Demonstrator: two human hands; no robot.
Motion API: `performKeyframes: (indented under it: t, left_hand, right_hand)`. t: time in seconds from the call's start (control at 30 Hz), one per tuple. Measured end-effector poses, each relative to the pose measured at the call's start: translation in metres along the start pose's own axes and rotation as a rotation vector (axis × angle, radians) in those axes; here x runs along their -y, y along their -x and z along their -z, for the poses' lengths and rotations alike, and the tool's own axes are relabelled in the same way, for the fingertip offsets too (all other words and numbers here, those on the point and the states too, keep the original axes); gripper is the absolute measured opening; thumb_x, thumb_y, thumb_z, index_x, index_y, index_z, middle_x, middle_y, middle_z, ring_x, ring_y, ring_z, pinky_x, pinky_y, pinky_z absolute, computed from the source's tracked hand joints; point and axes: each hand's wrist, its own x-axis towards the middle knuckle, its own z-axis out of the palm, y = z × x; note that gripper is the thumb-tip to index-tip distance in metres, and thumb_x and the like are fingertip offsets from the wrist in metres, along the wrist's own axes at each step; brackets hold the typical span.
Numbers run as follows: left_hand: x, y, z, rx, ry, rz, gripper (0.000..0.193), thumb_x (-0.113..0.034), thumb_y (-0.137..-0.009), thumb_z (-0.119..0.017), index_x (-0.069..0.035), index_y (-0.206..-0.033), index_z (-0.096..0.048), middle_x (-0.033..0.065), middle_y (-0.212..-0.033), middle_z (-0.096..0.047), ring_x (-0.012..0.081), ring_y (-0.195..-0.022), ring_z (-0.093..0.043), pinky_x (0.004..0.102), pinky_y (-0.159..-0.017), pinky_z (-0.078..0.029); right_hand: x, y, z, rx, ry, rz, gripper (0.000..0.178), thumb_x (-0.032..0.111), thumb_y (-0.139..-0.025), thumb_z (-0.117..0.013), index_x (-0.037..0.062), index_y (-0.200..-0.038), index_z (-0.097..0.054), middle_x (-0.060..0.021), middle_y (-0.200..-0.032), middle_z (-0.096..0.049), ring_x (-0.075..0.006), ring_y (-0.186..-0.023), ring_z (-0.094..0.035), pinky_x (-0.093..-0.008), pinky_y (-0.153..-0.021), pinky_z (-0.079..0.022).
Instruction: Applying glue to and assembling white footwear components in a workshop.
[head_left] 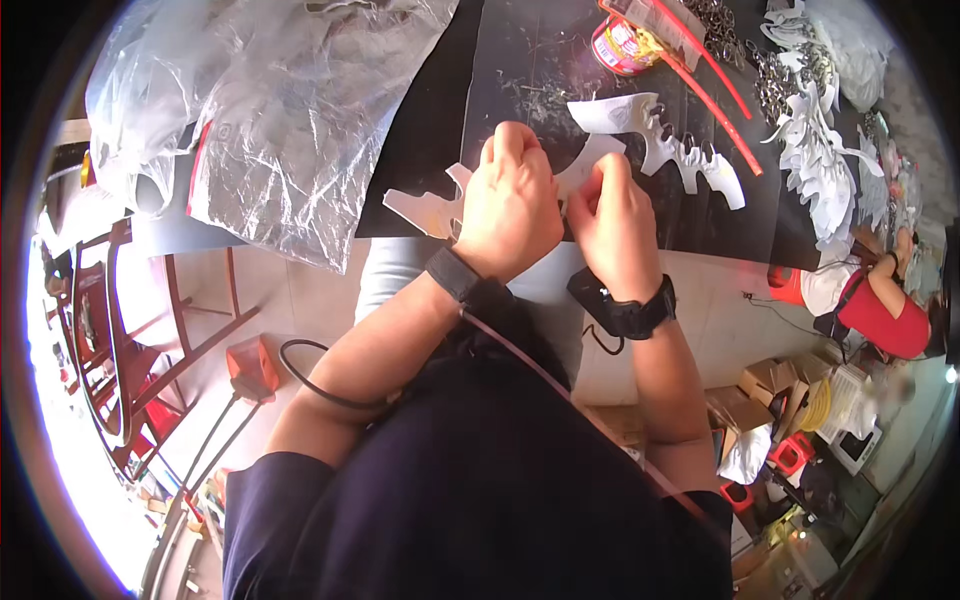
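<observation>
A flat white piece with a jagged, cut-out edge [430,212] lies at the near edge of the black table, partly covered by my hands. My left hand [510,205] is closed over its middle, fingers curled and fingertips hidden. Just to the right, my right hand [615,215] is closed in a pinch at the piece's right part; what sits between its thumb and fingers is too small to make out. Beyond my right hand rests a second jagged white cut-out [655,130] with small dark rings or hooks along its edge.
A clear plastic bag [290,130] covers the table's left. At the back stand a round tub [625,48] and red strips [715,110]. White cut-outs with metal chains [815,150] pile up at right. A person in red [885,312] sits beyond; a wooden chair [115,330] stands left.
</observation>
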Motion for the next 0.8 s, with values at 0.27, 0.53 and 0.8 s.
performKeyframes:
  t: [0.27, 0.53, 0.8]
  left_hand:
    - [-0.004, -0.001, 0.000, -0.084, -0.276, -0.099, 0.008, -0.004, -0.064, -0.060, -0.002, -0.069, -0.054, 0.0136, -0.101, -0.042, 0.0323, -0.095, -0.041, 0.0416, -0.079, -0.034]
    - [-0.002, -0.003, 0.003, -0.050, -0.265, -0.071, 0.008, -0.006, -0.063, -0.061, -0.004, -0.067, -0.055, 0.0130, -0.104, -0.042, 0.0316, -0.099, -0.039, 0.0420, -0.081, -0.033]
    - [0.000, -0.001, 0.002, -0.092, -0.253, -0.099, 0.009, -0.008, -0.064, -0.061, -0.003, -0.068, -0.055, 0.0142, -0.108, -0.041, 0.0320, -0.102, -0.038, 0.0429, -0.083, -0.031]
  right_hand:
    - [0.000, -0.003, 0.001, 0.046, 0.067, -0.021, 0.018, -0.002, -0.071, -0.055, -0.0003, -0.082, -0.041, -0.0171, -0.071, -0.054, -0.0365, -0.068, -0.055, -0.0436, -0.060, -0.045]
    - [0.003, 0.000, -0.002, -0.009, 0.085, 0.118, 0.015, -0.004, -0.072, -0.054, -0.0003, -0.080, -0.042, -0.0171, -0.073, -0.052, -0.0366, -0.070, -0.052, -0.0436, -0.063, -0.042]
    - [-0.002, 0.008, -0.013, -0.096, 0.153, 0.188, 0.015, -0.005, -0.074, -0.054, 0.0023, -0.082, -0.043, -0.0140, -0.079, -0.048, -0.0336, -0.076, -0.048, -0.0422, -0.069, -0.039]
